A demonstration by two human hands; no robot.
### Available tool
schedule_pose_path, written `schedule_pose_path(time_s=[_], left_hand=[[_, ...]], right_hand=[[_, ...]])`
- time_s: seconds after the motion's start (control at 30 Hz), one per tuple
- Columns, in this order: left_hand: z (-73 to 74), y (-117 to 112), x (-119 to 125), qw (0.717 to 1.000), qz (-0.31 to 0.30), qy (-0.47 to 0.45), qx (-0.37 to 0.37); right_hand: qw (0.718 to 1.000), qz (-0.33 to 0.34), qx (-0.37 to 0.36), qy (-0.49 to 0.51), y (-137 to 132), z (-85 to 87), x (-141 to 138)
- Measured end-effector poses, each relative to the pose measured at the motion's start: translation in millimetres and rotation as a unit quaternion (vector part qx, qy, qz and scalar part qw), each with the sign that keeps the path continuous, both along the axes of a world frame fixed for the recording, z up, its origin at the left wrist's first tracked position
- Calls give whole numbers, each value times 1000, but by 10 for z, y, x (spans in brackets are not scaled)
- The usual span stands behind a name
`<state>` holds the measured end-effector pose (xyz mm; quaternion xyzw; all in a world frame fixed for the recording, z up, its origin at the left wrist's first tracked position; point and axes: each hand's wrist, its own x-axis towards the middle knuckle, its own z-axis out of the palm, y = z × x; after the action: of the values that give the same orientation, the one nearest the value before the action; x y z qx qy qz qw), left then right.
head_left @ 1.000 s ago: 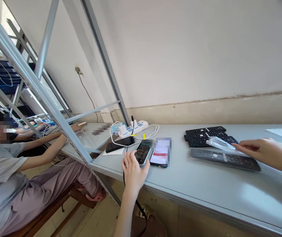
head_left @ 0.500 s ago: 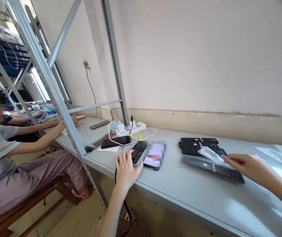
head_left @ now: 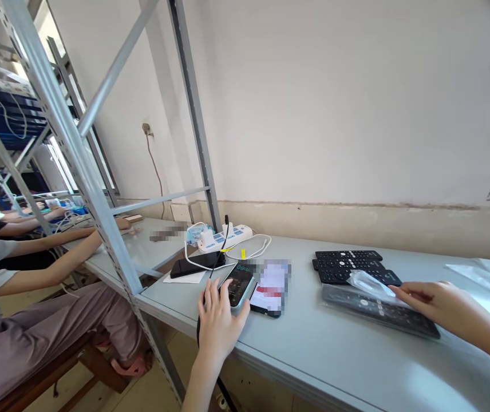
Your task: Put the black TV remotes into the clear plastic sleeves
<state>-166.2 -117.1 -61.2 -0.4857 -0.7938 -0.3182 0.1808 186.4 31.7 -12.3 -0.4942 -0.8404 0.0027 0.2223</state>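
My left hand (head_left: 219, 320) rests at the near edge of the grey table (head_left: 335, 355), its fingers spread and its fingertips on a phone in a light-blue case (head_left: 238, 284). A second phone (head_left: 271, 286) lies right beside it. My right hand (head_left: 436, 303) lies on the table with its fingers pinched on a clear plastic bag (head_left: 367, 281) that sits over a long black remote control (head_left: 380, 310). Behind that remote lies a stack of black remotes (head_left: 348, 264).
A white power strip (head_left: 223, 237) with white cables, plus a black phone (head_left: 197, 263) on a paper sheet, sit at the table's left end. Grey metal shelf posts (head_left: 193, 114) rise there. Other people sit at the neighbouring table at the left (head_left: 34, 320). Clear plastic (head_left: 485, 274) lies far right.
The view has shifted a little. Both hands keep their places: the left on the blue-cased phone, the right on the plastic bag over the remote.
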Motion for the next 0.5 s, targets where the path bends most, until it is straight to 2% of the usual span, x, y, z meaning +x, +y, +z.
schedule_pose_path(time_s=[0.2, 0.5], left_hand=[[-25, 13, -15, 1000, -1, -2, 11], [-29, 7, -16, 1000, -11, -1, 9]], right_hand=[[998, -19, -41, -31, -165, 215, -133], [992, -70, -88, -54, -212, 294, -208]])
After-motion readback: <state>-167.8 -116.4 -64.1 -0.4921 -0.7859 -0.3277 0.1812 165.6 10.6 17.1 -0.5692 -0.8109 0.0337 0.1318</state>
